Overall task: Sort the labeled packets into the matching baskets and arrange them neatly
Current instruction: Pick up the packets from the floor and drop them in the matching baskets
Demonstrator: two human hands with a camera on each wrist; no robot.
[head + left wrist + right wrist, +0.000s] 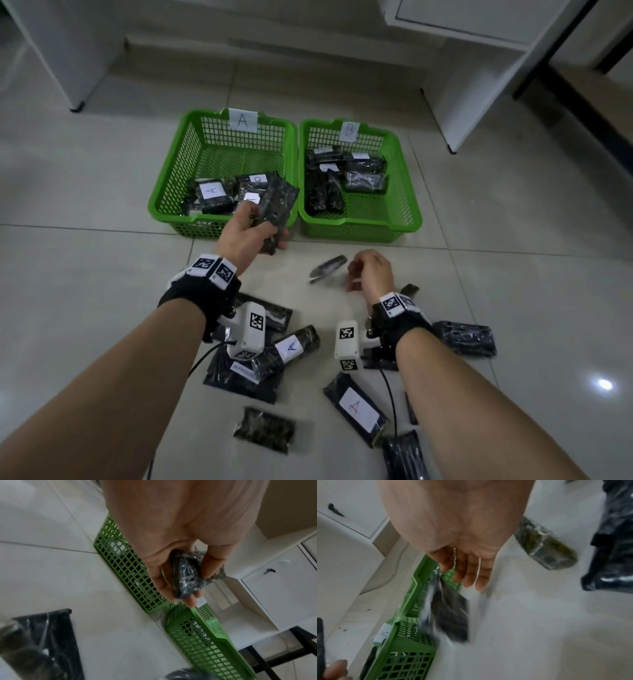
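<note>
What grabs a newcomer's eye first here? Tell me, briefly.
Two bright green baskets side by side on the pale floor: basket A on the left, basket B on the right, both holding dark packets. In front of basket A, the left hand grips a dark packet. A blurred packet hangs beside the right hand, with more packets scattered nearer.

Two green baskets (359, 219) (side by side), many dark packets (265, 428).

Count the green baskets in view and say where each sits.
2. Basket A stands on the floor at left, basket B touching or nearly touching its right side. None seem hidden.
</note>
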